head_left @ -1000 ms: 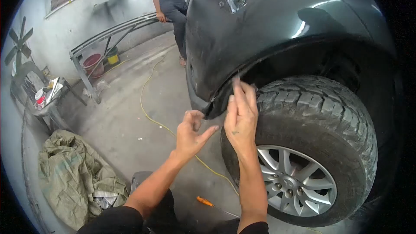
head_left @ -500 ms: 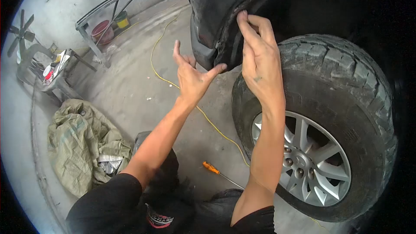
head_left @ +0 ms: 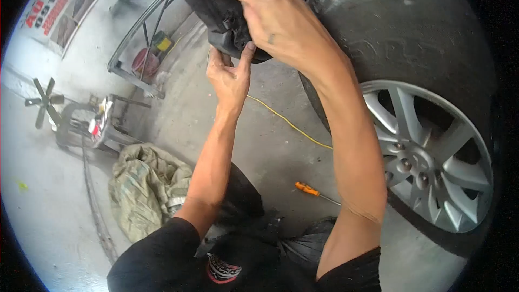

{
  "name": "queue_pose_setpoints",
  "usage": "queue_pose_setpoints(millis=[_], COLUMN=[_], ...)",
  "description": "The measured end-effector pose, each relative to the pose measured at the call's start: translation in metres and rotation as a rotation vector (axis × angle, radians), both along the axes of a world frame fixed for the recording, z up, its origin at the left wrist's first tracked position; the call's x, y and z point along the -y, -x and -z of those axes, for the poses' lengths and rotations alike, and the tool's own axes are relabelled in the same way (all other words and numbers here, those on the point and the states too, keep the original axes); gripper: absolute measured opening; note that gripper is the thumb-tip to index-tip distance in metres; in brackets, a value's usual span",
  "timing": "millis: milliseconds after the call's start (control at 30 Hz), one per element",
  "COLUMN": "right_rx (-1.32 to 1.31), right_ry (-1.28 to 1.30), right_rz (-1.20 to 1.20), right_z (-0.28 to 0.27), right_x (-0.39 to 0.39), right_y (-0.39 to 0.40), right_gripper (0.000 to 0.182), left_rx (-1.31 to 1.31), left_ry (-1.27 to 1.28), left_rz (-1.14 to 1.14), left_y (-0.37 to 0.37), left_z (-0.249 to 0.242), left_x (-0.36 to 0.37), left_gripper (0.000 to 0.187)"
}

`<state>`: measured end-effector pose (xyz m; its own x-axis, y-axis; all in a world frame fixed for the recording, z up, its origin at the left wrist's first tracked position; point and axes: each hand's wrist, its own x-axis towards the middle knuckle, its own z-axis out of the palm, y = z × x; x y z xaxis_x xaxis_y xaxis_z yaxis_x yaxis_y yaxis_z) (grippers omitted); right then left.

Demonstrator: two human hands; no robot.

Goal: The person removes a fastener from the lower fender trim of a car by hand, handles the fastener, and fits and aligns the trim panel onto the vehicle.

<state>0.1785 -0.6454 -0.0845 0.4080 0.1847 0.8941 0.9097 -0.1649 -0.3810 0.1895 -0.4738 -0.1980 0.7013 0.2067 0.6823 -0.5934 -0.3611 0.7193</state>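
Note:
The dark lower end of a vehicle's bumper and wheel-arch edge (head_left: pixel 224 16) hangs at the top centre. My left hand (head_left: pixel 229 73) pinches its bottom corner, thumb on the near face and fingers beneath. Higher up, my right hand (head_left: pixel 273 13) lies against the arch edge with its fingers curled round it; the fingertips are partly hidden. To the right stands a big tyre (head_left: pixel 400 38) with a silver spoked rim (head_left: pixel 405 113).
An orange-handled screwdriver (head_left: pixel 307 188) lies on the floor near a yellow cable (head_left: pixel 289 123). A green sack (head_left: pixel 138 189), a cluttered stand (head_left: pixel 116 135), a metal fan (head_left: pixel 44 101) and a metal frame (head_left: pixel 141 21) with buckets are at the left.
My left hand has gone from spread fingers to a pinch on the bumper's bottom corner. My right hand is nearer the camera and further left. The view has shifted.

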Motion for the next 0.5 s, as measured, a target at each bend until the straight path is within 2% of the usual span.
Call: queue_pose_setpoints(millis=[100, 200, 300, 333, 367, 400, 467, 500], right_rx=[0.041, 0.084, 0.130, 0.120, 0.150, -0.258, -0.192, -0.172], right_ry=[-0.018, -0.040, -0.083, -0.082, -0.190, 0.018, -0.066, -0.018], right_rz=[0.119, 0.200, 0.182, 0.175, 0.185, 0.052, 0.188, 0.193], right_z=[0.012, 0.016, 0.016, 0.013, 0.010, -0.014, -0.007, -0.003], right_x=[-0.011, -0.012, -0.007, -0.003, -0.001, 0.018, 0.010, 0.009], right_y=[-0.010, -0.013, -0.017, -0.018, -0.015, 0.011, 0.020, 0.019], right_gripper=[0.040, 0.041, 0.035, 0.033, 0.022, 0.041, 0.023, 0.020], left_rx=[-0.001, -0.037, 0.011, -0.040, -0.090, -0.140, -0.149, -0.155], left_ry=[0.039, -0.038, -0.078, -0.163, -0.247, -0.328, -0.150, -0.059], left_rz=[0.042, -0.003, 0.068, -0.064, -0.197, -0.331, -0.265, -0.230], left_y=[-0.002, 0.005, 0.005, 0.012, 0.023, 0.032, 0.039, 0.040], left_z=[0.002, -0.003, -0.003, -0.003, 0.000, 0.004, 0.015, 0.019], left_x=[0.001, 0.003, -0.004, -0.005, -0.004, -0.001, 0.007, 0.008], left_gripper=[0.055, 0.048, 0.060, 0.058, 0.057, 0.055, 0.050, 0.048])
